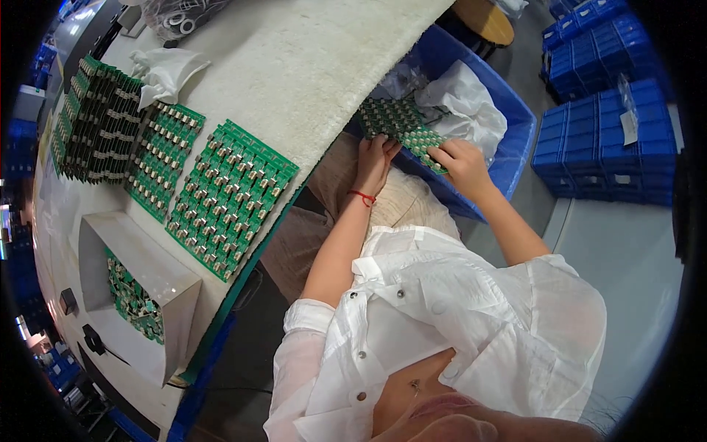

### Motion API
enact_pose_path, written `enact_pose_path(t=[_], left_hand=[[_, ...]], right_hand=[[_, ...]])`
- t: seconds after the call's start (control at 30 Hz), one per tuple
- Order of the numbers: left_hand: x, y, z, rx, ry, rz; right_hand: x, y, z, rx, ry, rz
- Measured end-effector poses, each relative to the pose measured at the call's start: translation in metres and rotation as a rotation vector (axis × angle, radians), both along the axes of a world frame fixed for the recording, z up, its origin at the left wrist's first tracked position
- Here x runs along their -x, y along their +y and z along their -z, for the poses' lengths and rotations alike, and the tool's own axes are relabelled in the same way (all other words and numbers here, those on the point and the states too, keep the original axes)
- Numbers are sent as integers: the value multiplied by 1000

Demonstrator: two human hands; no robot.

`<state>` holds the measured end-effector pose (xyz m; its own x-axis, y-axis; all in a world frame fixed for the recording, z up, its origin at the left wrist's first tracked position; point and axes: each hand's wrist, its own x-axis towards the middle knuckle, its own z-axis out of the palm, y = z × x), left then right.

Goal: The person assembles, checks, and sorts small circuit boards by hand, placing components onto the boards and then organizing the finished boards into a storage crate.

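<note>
Both my hands reach over my lap to a green circuit board panel (401, 124) held above a blue plastic bin (515, 140). My left hand (375, 158) grips the panel's near edge; a red string circles that wrist. My right hand (462, 163) holds the panel's right end with the fingers curled over it. On the table to my left lie flat green panels (232, 195) studded with small metal parts. A second flat panel (163, 158) lies beside them. Further left, a stack of the same boards (99, 121) stands on edge.
White plastic bags (468, 103) fill the blue bin. A grey metal chute (140, 272) on the table holds loose small green boards (132, 298). A crumpled white cloth (166, 70) lies near the stack. Stacked blue crates (611, 140) stand on the floor at right.
</note>
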<state>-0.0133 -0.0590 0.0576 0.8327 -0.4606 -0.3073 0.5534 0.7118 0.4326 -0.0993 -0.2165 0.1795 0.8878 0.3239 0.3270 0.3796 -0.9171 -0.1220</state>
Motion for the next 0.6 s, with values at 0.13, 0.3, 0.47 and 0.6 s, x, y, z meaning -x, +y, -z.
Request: enact_pose_path(t=[0.13, 0.3, 0.47, 0.6], left_hand=[[2, 1, -10, -47, -40, 36], [0, -3, -2, -78, -75, 45], [2, -4, -3, -72, 4, -5], [0, -3, 4, -41, -66, 15]], right_hand=[[0, 3, 10, -69, 6, 214], [-14, 0, 4, -539, 129, 718], [-20, -26, 17, -743, -101, 883], [-19, -41, 10, -763, -135, 793]])
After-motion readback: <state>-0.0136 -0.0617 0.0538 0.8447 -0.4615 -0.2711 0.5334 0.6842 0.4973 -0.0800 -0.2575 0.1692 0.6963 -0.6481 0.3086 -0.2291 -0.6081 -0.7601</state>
